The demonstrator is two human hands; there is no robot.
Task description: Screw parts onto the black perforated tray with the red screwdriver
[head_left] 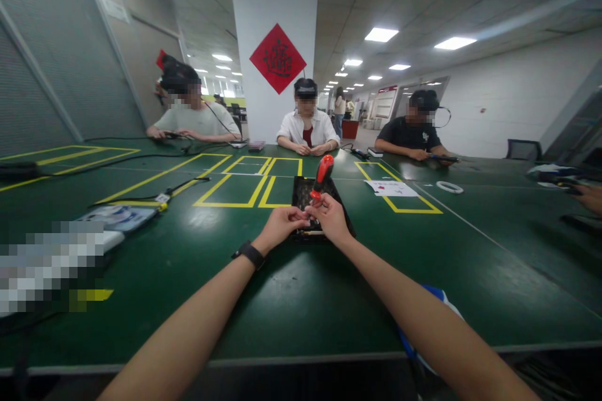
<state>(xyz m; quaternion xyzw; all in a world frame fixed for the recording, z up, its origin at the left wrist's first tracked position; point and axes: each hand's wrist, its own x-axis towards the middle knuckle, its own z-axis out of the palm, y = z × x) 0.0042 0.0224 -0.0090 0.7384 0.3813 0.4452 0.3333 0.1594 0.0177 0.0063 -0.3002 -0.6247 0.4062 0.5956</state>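
Observation:
A screwdriver [324, 170] with a red and black handle points up out of my right hand [333, 219], whose fingers are closed around its lower part. My left hand [283, 224], with a dark band on the wrist, is pinched close beside the right fingertips. Whatever the left fingers hold, if anything, is too small to make out. Both hands are over a black open case [339, 197] on the green table. Small parts inside the case are partly hidden by my hands, and the screwdriver's tip is hidden too.
Yellow tape rectangles [226, 204] mark the green table [282, 313]. A paper sheet [391, 188] and a white ring [449, 187] lie to the right. Cables [188, 184] and a flat package [120, 216] are at left. Several people sit around the table.

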